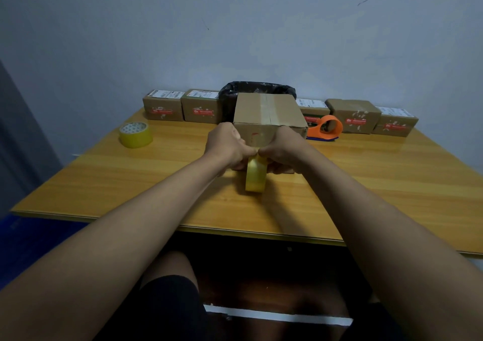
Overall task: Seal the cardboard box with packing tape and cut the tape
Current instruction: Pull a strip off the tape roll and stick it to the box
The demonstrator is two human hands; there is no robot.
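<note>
A brown cardboard box point(269, 113) stands in the middle of the wooden table point(130, 181), with a strip of tape along its top seam. Both hands meet at the box's near face. My left hand point(227, 146) and my right hand point(283, 148) pinch the tape strip between thumbs and fingers, right where it leaves the roll. The yellow tape roll point(255, 174) hangs upright on edge just below the pinch, in front of the box. My fingers hide the tape's end on the box face.
A second yellow tape roll point(136, 134) lies at the left. An orange tape dispenser point(325, 129) sits right of the box. Several small labelled cartons point(200, 106) line the back wall, with a black-lined bin point(257, 89) behind the box.
</note>
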